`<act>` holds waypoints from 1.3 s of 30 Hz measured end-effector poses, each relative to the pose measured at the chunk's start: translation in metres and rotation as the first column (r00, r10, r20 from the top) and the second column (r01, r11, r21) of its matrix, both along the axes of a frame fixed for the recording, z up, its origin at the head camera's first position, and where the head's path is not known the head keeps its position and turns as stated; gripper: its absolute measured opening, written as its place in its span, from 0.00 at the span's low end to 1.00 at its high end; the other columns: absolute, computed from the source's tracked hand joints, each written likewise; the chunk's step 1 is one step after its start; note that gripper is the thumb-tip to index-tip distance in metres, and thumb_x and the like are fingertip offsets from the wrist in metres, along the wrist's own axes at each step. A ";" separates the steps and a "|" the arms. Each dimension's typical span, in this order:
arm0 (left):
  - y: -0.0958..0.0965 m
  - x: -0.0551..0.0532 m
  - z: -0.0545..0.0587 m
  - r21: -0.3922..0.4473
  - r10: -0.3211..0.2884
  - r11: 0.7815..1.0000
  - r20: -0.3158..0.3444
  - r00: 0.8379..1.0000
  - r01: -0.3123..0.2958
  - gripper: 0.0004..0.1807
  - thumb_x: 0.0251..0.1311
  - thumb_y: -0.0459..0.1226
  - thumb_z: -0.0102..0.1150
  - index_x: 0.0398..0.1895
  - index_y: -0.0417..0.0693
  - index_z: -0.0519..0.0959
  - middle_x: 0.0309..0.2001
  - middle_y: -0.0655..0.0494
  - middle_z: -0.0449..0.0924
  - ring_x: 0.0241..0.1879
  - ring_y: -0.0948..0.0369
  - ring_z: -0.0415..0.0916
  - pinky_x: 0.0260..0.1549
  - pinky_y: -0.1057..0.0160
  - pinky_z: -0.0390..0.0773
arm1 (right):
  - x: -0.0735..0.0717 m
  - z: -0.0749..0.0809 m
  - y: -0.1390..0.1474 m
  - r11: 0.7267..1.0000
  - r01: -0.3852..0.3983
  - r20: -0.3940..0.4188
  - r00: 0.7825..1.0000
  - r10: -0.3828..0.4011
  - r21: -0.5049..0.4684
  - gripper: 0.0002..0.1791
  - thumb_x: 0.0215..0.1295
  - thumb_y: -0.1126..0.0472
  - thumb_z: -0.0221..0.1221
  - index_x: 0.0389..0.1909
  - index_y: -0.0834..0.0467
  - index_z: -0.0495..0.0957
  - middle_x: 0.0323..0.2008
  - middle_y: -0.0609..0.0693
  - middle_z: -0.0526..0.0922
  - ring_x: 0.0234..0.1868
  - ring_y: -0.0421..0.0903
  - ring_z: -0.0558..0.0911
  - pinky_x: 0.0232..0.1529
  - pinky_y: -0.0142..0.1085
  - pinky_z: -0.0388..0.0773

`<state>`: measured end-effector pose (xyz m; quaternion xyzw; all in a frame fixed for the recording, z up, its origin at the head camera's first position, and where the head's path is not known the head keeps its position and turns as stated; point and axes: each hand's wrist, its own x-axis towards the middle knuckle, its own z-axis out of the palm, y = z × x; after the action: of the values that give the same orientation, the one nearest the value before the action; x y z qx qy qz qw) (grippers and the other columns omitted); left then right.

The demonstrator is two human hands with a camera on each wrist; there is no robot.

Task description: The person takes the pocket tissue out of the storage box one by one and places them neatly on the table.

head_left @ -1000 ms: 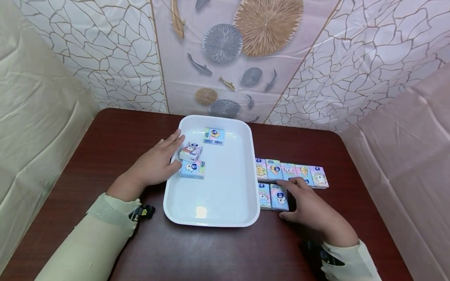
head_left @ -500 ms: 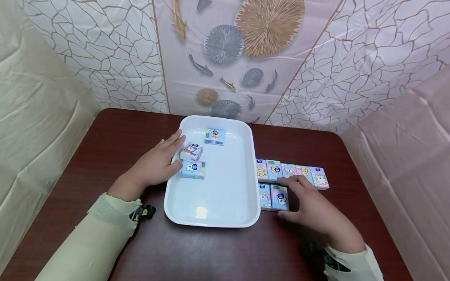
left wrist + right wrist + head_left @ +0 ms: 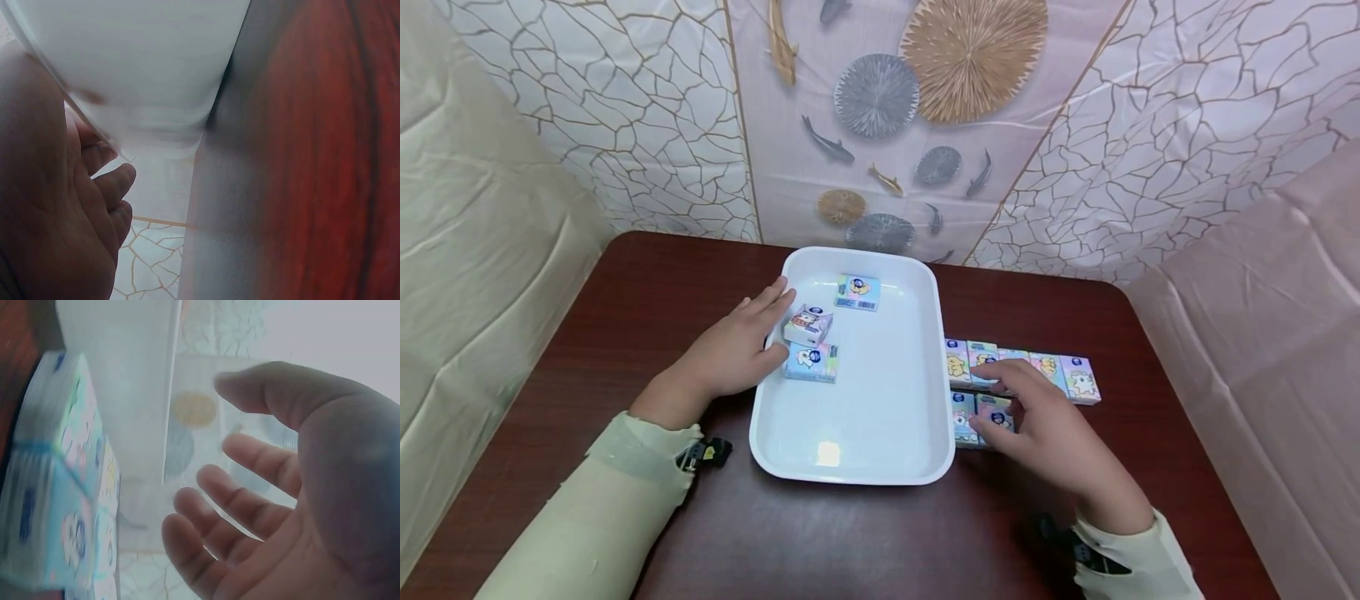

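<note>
My left hand (image 3: 730,350) rests on the left rim of a white tray (image 3: 880,425), thumb and forefinger reaching over the edge. In the left wrist view its other fingers (image 3: 115,187) lie outside the rim. Inside the tray are three small pastel packs with cartoon animals: one (image 3: 857,292) flat near the back, another (image 3: 808,325) tilted against a blue one (image 3: 812,363). My right hand (image 3: 1045,425) hovers over two packs (image 3: 964,417) beside the tray, fingers apart. The right wrist view shows nothing between that thumb and the fingers (image 3: 250,506).
Behind the right hand, a row of several similar packs (image 3: 1081,379) runs rightward from the tray's side. Everything stands on a dark red-brown table (image 3: 790,542). A patterned cloth backdrop (image 3: 670,125) rises behind, and pale cloth (image 3: 1262,333) hangs on both sides.
My right hand has shifted left, toward the tray, its thumb and forefinger now over the packs. The left hand, tray and packs have stayed put.
</note>
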<state>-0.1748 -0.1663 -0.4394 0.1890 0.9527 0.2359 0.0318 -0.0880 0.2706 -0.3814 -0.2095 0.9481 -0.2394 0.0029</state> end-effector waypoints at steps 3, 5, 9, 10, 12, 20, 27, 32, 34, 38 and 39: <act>0.000 0.000 0.000 0.009 -0.002 1.000 -0.003 1.000 0.002 0.42 0.72 0.47 0.48 0.87 0.54 0.49 0.87 0.60 0.36 0.85 0.50 0.46 0.83 0.42 0.46 | -0.002 0.003 -0.010 0.999 -0.024 0.015 1.000 0.024 -0.048 0.30 0.65 0.48 0.72 0.67 0.43 0.76 0.61 0.41 0.78 0.45 0.45 0.82 0.36 0.36 0.85; 0.000 0.001 0.001 0.010 -0.001 1.000 0.001 1.000 0.001 0.42 0.72 0.47 0.47 0.87 0.54 0.49 0.87 0.60 0.36 0.85 0.49 0.46 0.83 0.42 0.46 | -0.004 0.006 -0.017 0.996 -0.039 0.029 0.999 0.041 -0.075 0.29 0.65 0.49 0.72 0.66 0.45 0.77 0.61 0.41 0.79 0.46 0.45 0.84 0.38 0.38 0.87; 0.001 0.001 0.002 0.012 0.001 1.000 0.008 1.000 -0.001 0.42 0.72 0.47 0.47 0.87 0.55 0.48 0.87 0.61 0.36 0.85 0.49 0.45 0.83 0.42 0.46 | -0.007 0.011 -0.030 0.993 -0.069 0.034 0.997 0.073 -0.100 0.26 0.64 0.49 0.73 0.62 0.43 0.79 0.56 0.40 0.83 0.44 0.45 0.84 0.40 0.40 0.87; 0.001 0.001 0.003 0.012 0.001 1.000 0.008 1.000 -0.001 0.42 0.72 0.47 0.47 0.87 0.55 0.48 0.87 0.61 0.36 0.85 0.49 0.45 0.83 0.42 0.46 | -0.007 0.011 -0.033 0.992 -0.078 0.029 0.996 0.082 -0.102 0.24 0.65 0.49 0.72 0.61 0.42 0.80 0.54 0.39 0.84 0.43 0.45 0.84 0.40 0.39 0.87; 0.002 0.000 0.002 0.013 0.002 1.000 0.008 1.000 -0.002 0.42 0.72 0.47 0.47 0.87 0.55 0.48 0.87 0.61 0.36 0.85 0.50 0.45 0.83 0.43 0.46 | -0.008 0.013 -0.039 0.990 -0.092 0.021 0.995 0.094 -0.104 0.21 0.65 0.48 0.72 0.58 0.41 0.81 0.52 0.37 0.85 0.43 0.43 0.84 0.41 0.39 0.86; 0.002 0.000 0.002 0.011 0.000 1.000 0.008 1.000 0.000 0.42 0.72 0.47 0.48 0.87 0.55 0.48 0.87 0.60 0.36 0.85 0.51 0.45 0.83 0.43 0.45 | -0.010 0.017 -0.059 0.982 -0.144 0.017 0.989 0.148 -0.123 0.15 0.67 0.50 0.71 0.53 0.40 0.85 0.50 0.35 0.86 0.43 0.39 0.85 0.44 0.39 0.88; 0.000 0.000 0.001 0.016 -0.002 1.000 -0.007 1.000 0.002 0.42 0.72 0.47 0.48 0.87 0.53 0.49 0.87 0.59 0.37 0.85 0.50 0.45 0.83 0.43 0.46 | -0.017 0.016 -0.078 0.978 -0.154 0.021 0.987 0.159 -0.137 0.14 0.67 0.50 0.70 0.52 0.40 0.85 0.48 0.34 0.86 0.43 0.40 0.86 0.44 0.42 0.88; -0.001 0.000 -0.001 0.014 -0.008 1.000 -0.019 1.000 0.008 0.42 0.72 0.47 0.48 0.87 0.53 0.49 0.87 0.59 0.37 0.85 0.49 0.46 0.83 0.43 0.46 | -0.022 0.014 -0.091 0.979 -0.154 0.027 0.987 0.159 -0.136 0.13 0.67 0.50 0.70 0.51 0.40 0.85 0.48 0.34 0.86 0.44 0.40 0.86 0.47 0.39 0.87; -0.001 0.000 -0.001 0.010 -0.010 1.000 -0.017 1.000 0.010 0.42 0.72 0.47 0.48 0.87 0.53 0.49 0.87 0.59 0.37 0.85 0.49 0.45 0.83 0.42 0.46 | -0.025 0.013 -0.096 0.980 -0.151 0.027 0.987 0.156 -0.131 0.13 0.67 0.49 0.70 0.51 0.40 0.85 0.48 0.34 0.86 0.45 0.40 0.86 0.48 0.38 0.86; -0.001 -0.001 0.000 0.000 -0.015 1.000 -0.013 1.000 0.015 0.42 0.73 0.48 0.48 0.87 0.53 0.48 0.87 0.59 0.37 0.86 0.50 0.44 0.83 0.42 0.45 | -0.029 0.011 -0.107 0.981 -0.137 0.033 0.989 0.143 -0.137 0.13 0.67 0.49 0.70 0.51 0.40 0.85 0.47 0.34 0.86 0.45 0.40 0.85 0.50 0.38 0.86; -0.001 0.000 0.001 -0.001 -0.015 1.000 -0.012 1.000 0.015 0.42 0.73 0.48 0.48 0.87 0.53 0.48 0.87 0.58 0.37 0.86 0.50 0.43 0.83 0.42 0.45 | -0.031 0.011 -0.109 0.981 -0.135 0.036 0.989 0.141 -0.136 0.13 0.67 0.49 0.70 0.51 0.40 0.85 0.47 0.33 0.85 0.45 0.39 0.85 0.50 0.38 0.86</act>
<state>-0.1753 -0.1674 -0.4387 0.1977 0.9514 0.2343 0.0280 -0.1186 0.1613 -0.3707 -0.2689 0.9129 -0.3060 0.0269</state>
